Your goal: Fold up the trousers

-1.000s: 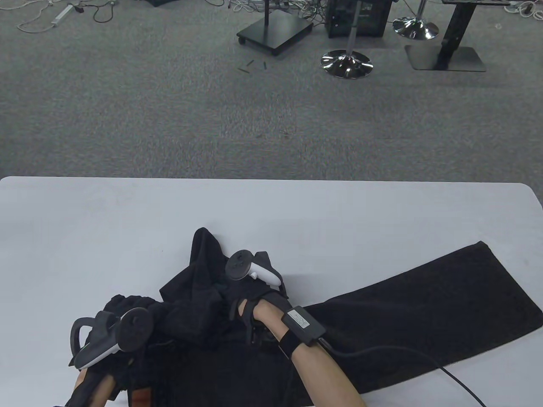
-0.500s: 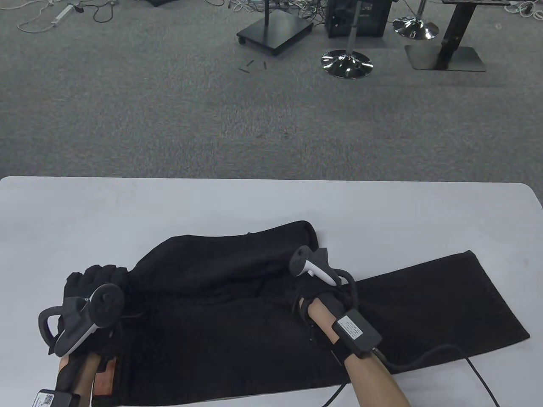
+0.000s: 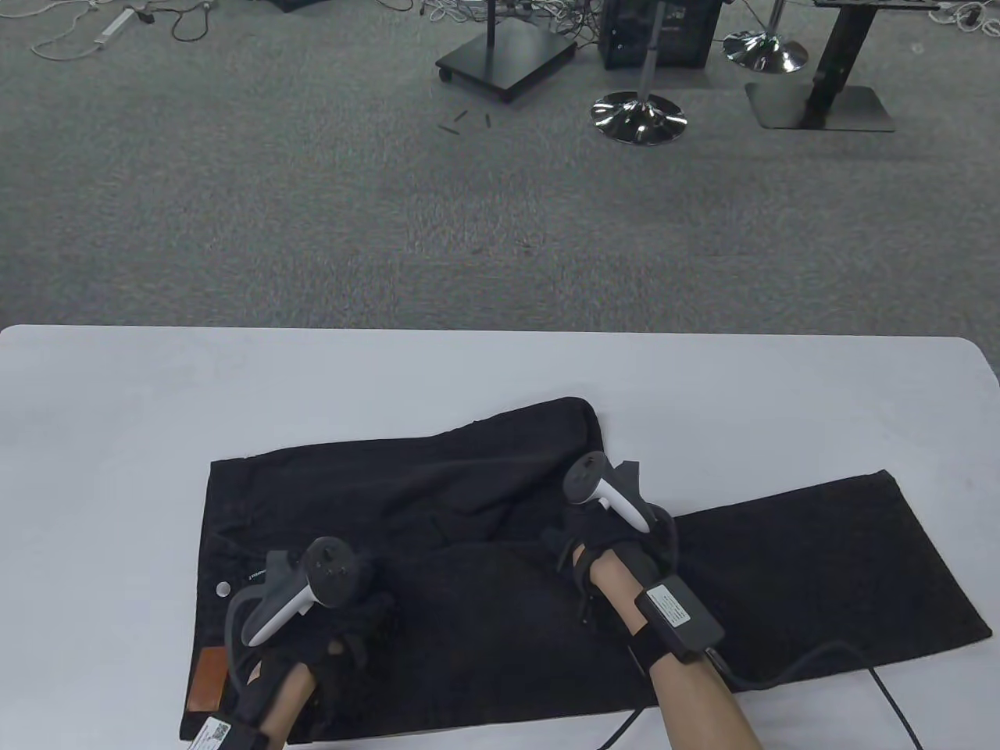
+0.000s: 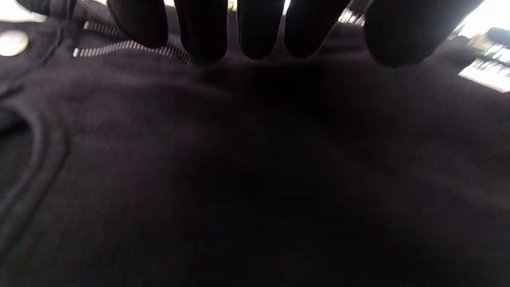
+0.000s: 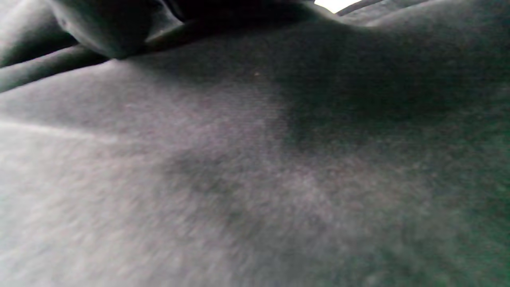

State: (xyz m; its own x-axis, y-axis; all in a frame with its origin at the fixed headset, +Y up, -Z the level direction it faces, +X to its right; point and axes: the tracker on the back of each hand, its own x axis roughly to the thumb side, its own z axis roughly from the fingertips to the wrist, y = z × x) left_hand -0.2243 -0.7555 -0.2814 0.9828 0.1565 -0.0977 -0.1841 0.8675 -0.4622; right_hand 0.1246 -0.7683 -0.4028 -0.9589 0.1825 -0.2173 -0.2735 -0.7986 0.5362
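Black trousers [image 3: 500, 594] lay across the lower half of the table view on a white worktop [image 3: 156, 406], their long axis running left to right, waistband at lower left and one leg reaching toward the right edge. Nearest the bottom edge, the left hand [image 3: 344, 625] rested on the seat area near the waistband; in the left wrist view its fingers [image 4: 203, 28] hung straight and spread onto the cloth beside the zip [image 4: 131, 47], flat and gripping nothing. A little farther up, the right hand [image 3: 605, 539] rested on the fabric at mid-frame, where the leg met the body; whether its fingers were spread or curled could not be told. Beyond it, the second leg [image 3: 500, 461] sat bunched toward upper centre, nearer the right hand, which seemed better placed to straighten it.
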